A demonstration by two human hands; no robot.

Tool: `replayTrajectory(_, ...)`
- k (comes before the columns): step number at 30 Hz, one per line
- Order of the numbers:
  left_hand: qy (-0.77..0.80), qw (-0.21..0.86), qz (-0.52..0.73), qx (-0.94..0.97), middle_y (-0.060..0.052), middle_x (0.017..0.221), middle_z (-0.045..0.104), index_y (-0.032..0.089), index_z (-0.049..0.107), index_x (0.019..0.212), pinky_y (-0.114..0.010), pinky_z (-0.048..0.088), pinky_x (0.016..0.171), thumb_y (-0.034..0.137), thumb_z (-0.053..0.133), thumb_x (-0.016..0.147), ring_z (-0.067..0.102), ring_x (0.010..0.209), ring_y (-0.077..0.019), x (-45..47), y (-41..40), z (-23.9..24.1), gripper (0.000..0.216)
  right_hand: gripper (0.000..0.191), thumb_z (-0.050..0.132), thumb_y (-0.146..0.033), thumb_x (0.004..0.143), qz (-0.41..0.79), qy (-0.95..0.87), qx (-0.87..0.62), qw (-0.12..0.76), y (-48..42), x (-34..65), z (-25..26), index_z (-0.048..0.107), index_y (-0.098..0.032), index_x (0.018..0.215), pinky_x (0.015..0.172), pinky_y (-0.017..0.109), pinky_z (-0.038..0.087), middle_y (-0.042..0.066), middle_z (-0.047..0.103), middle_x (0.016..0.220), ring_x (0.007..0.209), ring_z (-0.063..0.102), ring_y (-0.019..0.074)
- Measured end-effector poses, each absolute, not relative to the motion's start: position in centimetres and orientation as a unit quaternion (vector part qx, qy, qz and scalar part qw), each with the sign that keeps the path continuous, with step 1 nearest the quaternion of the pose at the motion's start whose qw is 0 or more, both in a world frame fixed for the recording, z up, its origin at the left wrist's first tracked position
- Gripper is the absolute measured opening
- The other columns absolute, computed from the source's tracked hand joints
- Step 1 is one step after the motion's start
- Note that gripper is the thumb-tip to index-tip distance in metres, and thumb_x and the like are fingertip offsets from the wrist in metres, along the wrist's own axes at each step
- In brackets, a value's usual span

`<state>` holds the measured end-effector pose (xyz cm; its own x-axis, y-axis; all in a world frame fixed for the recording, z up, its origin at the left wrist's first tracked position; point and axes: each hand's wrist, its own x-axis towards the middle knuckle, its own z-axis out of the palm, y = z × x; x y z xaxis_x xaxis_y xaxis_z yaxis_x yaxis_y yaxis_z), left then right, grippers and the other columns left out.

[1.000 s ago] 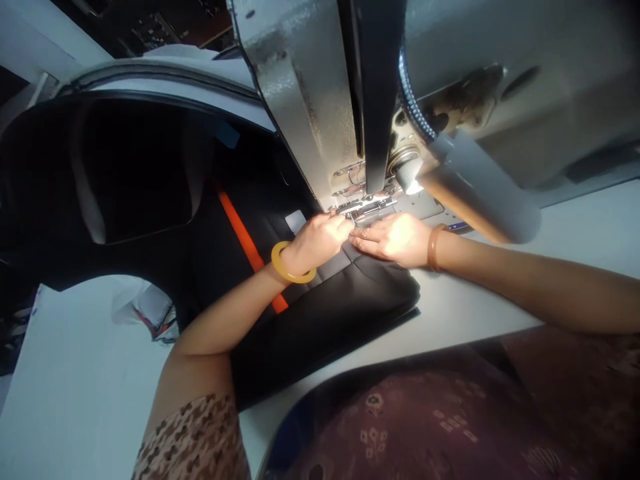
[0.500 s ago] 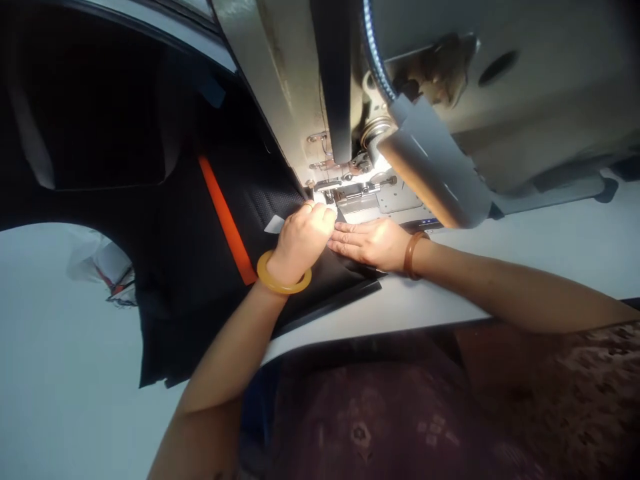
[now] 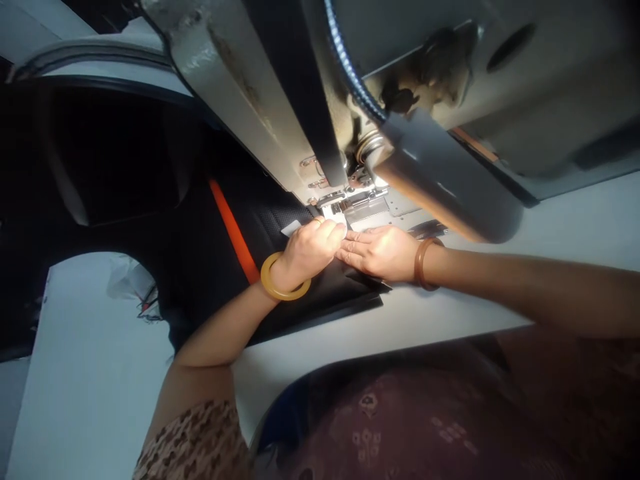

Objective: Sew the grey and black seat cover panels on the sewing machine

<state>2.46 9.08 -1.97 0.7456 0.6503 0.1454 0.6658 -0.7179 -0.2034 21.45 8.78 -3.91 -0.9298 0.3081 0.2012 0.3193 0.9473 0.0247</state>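
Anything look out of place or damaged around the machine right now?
No spill or clear damage shows. One untidy spot: what looks like crumpled clear plastic with red and dark bits on the white table, beside the black material. It looks like loose scrap.

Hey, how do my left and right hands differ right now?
Your left hand is curled, while your right hand lies flatter, more stretched out. The left wears a yellow bangle; the right, a brown bangle. Both are at the black material.
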Motion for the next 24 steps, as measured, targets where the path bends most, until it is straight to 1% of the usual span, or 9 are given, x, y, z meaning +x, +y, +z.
replayTrajectory(7, -0.324, 0.093, -0.015, -0.941, -0.005, 0.074, 0.063, 0.015, 0.063, 0.085, -0.028, 0.045, 0.066, 0.012, 0.039, 0.087, 0.058, 0.072, -0.0168, 2.5, 10.2, -1.8, 0.025, 0.041, 0.036, -0.014, 0.087, -0.018, -0.982, -0.158, 0.102, 9.2, 21.4, -4.3, 0.053, -0.005, 0.124, 0.073, 0.036, 0.051, 0.018, 0.055, 0.124, 0.116, 0.050, 0.0283)
replayTrajectory(11, -0.343, 0.133, -0.093, -0.925, -0.003, 0.092, 0.066, 0.020, 0.062, 0.098, -0.028, 0.047, 0.078, 0.033, 0.046, 0.090, 0.060, 0.084, -0.0154, -1.4, 9.6, 1.5, 0.022, 0.046, 0.043, -0.017, 0.083, -0.017, -0.983, -0.143, 0.111, 8.9, 21.8, -4.4, 0.050, -0.003, 0.127, 0.084, 0.040, 0.047, 0.021, 0.052, 0.125, 0.116, 0.049, 0.0299)
replayTrajectory(13, -0.426, 0.258, -0.154, -0.853, -0.005, 0.113, 0.060, 0.022, 0.056, 0.113, -0.038, 0.042, 0.094, 0.041, 0.053, 0.087, 0.054, 0.106, -0.0204, -5.7, 10.1, 4.3, 0.033, 0.054, 0.048, -0.017, 0.081, -0.021, -0.985, -0.138, 0.106, 8.8, 22.0, -4.6, 0.044, -0.007, 0.134, 0.089, 0.040, 0.044, 0.020, 0.047, 0.131, 0.116, 0.049, 0.0291)
replayTrajectory(15, -0.575, 0.389, -0.197, -0.693, -0.010, 0.140, 0.038, 0.023, 0.039, 0.132, -0.056, 0.023, 0.106, 0.048, 0.062, 0.080, 0.032, 0.130, -0.0319, -10.8, 11.7, 7.2, 0.062, 0.060, 0.050, -0.016, 0.078, -0.031, -0.986, -0.128, 0.101, 8.7, 22.1, -4.9, 0.040, -0.013, 0.138, 0.091, 0.041, 0.043, 0.017, 0.044, 0.135, 0.116, 0.048, 0.0289)
replayTrajectory(16, -0.657, 0.393, -0.204, -0.610, -0.012, 0.145, 0.029, 0.020, 0.028, 0.138, -0.061, 0.016, 0.106, 0.054, 0.066, 0.074, 0.024, 0.133, -0.0359, -13.2, 12.7, 8.6, 0.082, 0.062, 0.051, -0.015, 0.077, -0.040, -0.987, -0.125, 0.097, 8.7, 22.0, -5.0, 0.040, -0.016, 0.138, 0.091, 0.041, 0.042, 0.017, 0.043, 0.136, 0.116, 0.048, 0.0290)
replayTrajectory(17, -0.737, 0.353, -0.188, -0.545, -0.013, 0.145, 0.029, 0.017, 0.021, 0.140, -0.062, 0.019, 0.104, 0.058, 0.068, 0.070, 0.029, 0.129, -0.0364, -15.3, 13.7, 9.7, 0.094, 0.062, 0.051, -0.014, 0.076, -0.051, -0.987, -0.125, 0.091, 8.7, 21.9, -5.0, 0.040, -0.017, 0.138, 0.090, 0.041, 0.043, 0.016, 0.044, 0.136, 0.114, 0.049, 0.0287)
replayTrajectory(20, -0.829, 0.159, -0.064, -0.533, -0.003, 0.111, 0.057, 0.010, 0.046, 0.120, -0.039, 0.039, 0.086, 0.066, 0.050, 0.078, 0.049, 0.097, -0.0197, -18.9, 15.1, 12.4, 0.071, 0.059, 0.048, -0.013, 0.078, -0.086, -0.985, -0.144, 0.050, 8.5, 21.4, -4.5, 0.042, -0.018, 0.136, 0.077, 0.034, 0.047, 0.015, 0.054, 0.123, 0.095, 0.057, 0.0244)
replayTrajectory(22, -0.792, 0.129, -0.006, -0.597, 0.002, 0.084, 0.056, 0.009, 0.056, 0.098, -0.026, 0.034, 0.075, 0.064, 0.033, 0.086, 0.043, 0.078, -0.0089, -19.6, 13.5, 13.6, 0.061, 0.055, 0.044, -0.012, 0.081, -0.103, -0.984, -0.145, 0.028, 8.3, 21.2, -4.0, 0.044, -0.017, 0.136, 0.069, 0.031, 0.046, 0.013, 0.062, 0.106, 0.083, 0.058, 0.0215)
replayTrajectory(24, -0.757, 0.189, -0.009, -0.626, 0.003, 0.068, 0.047, 0.012, 0.056, 0.082, -0.025, 0.026, 0.068, 0.060, 0.027, 0.089, 0.035, 0.070, -0.0076, -20.4, 9.7, 14.1, 0.057, 0.054, 0.042, -0.011, 0.081, -0.121, -0.982, -0.142, 0.026, 8.2, 21.1, -3.7, 0.045, -0.016, 0.135, 0.068, 0.031, 0.046, 0.013, 0.063, 0.102, 0.084, 0.058, 0.0221)
